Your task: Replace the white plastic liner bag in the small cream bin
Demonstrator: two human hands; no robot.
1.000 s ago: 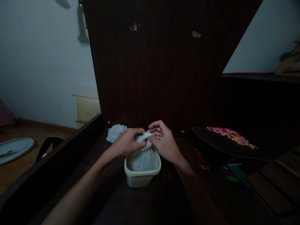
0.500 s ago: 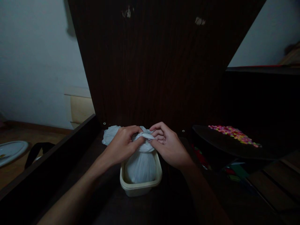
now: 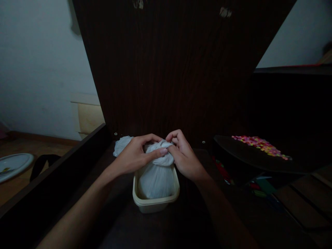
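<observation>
My left hand (image 3: 136,154) grasps the rolled top of a white bag (image 3: 157,183), thumb laid across the front and fingers curving behind. My right hand (image 3: 185,157) pinches the same twist from the other side, thumb and bent forefinger tucked against the folds. Both hands are on the bag; neither is free.

The bag stands in a cream tub (image 3: 153,209), its belly down inside the rim and its gathered neck rising above it. As I judge it, the bagging is done and the mouth is drawn together into a thick coil; what seems left is securing that coil. I can't tell whether a knot lies under my fingers, nor what the bag holds.

The film is thin and soft, pulled into fine pleats fanning down from the neck over a rounded bulge. The tub looks like smooth plastic, a rounded rectangle with a lipped rim. Behind my left hand lies a crumpled white bundle (image 3: 121,145), all loose wrinkles.

The tabletop (image 3: 116,221) is dark and wood-like, meeting a tall grained panel (image 3: 168,79) with pale chipped patches near its top. Well off to my right, small bright pieces (image 3: 261,146), pink, red and yellow, lie scattered on a curved dark ledge (image 3: 233,152).
</observation>
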